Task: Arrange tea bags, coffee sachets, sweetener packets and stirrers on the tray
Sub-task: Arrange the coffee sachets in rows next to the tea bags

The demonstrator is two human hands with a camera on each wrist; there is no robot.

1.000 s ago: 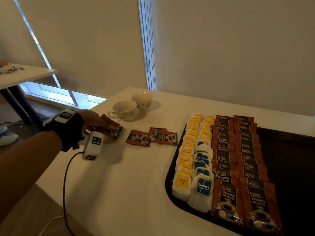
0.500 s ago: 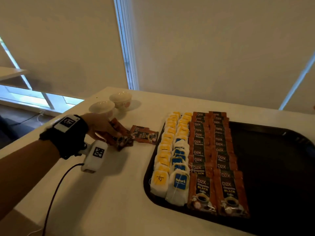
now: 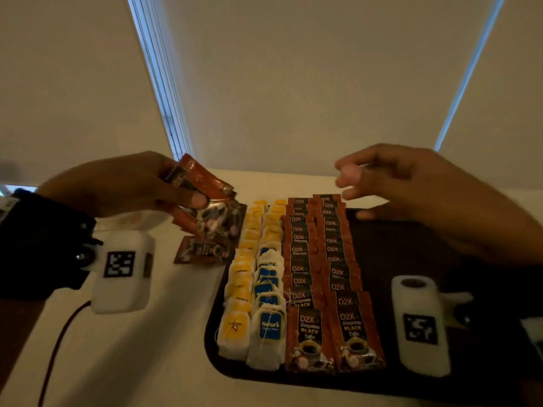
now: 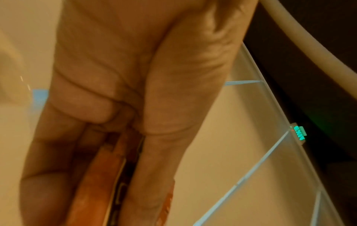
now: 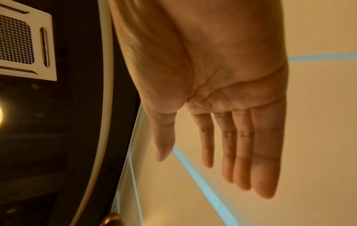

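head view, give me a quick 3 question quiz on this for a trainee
1. True or false: the right hand holds a tea bag.
2. What does the left hand grip?
A. stirrers
B. a bunch of coffee sachets
C. a cup
3. Fill in: one loose coffee sachet lies on the table, just outside the ____ edge of the tray as the camera sees it.

Key
1. False; its fingers are straight and empty above the tray.
2. B
3. left
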